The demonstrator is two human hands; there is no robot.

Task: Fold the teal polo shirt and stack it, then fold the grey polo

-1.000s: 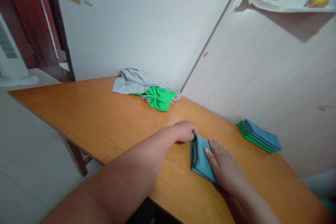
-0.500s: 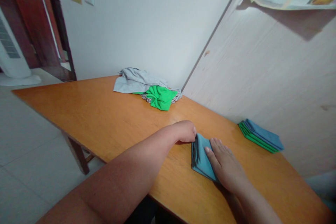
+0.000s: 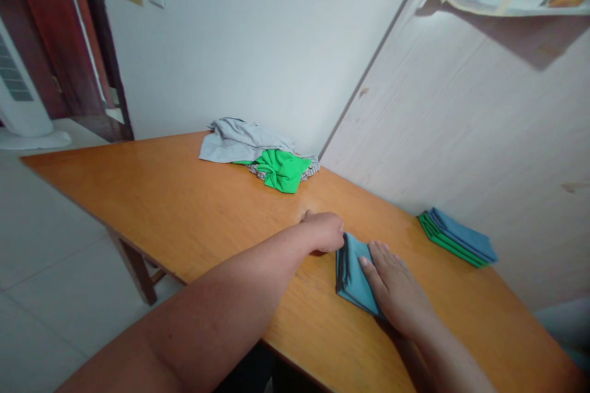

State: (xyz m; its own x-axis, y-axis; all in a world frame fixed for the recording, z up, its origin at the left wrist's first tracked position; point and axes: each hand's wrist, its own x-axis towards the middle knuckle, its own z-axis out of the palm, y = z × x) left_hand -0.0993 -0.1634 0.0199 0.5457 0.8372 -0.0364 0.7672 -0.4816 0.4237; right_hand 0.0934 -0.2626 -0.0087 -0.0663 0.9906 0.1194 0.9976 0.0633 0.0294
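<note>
A folded blue cloth (image 3: 357, 276) with dark inner edges lies on the wooden table in front of me. My right hand (image 3: 391, 285) rests flat on its right part, fingers stretched out and together. At the cloth's far left corner is my left hand (image 3: 326, 231), with its fingers curled in against the edge. Those fingertips are mostly hidden behind the hand, but they appear to pinch the corner. The cloth's right end is covered by my right hand.
Against the right wall sits a stack of folded green and blue cloths (image 3: 456, 238). Farther back, a loose heap holds a grey garment (image 3: 242, 140) and a green garment (image 3: 283, 171). The table (image 3: 152, 196) meets the wall behind; a white tower appliance (image 3: 21, 92) stands left.
My left hand has turned slightly at the cloth's corner, and a digit now sticks up on its far side. My right hand and the cloth stay in place.
</note>
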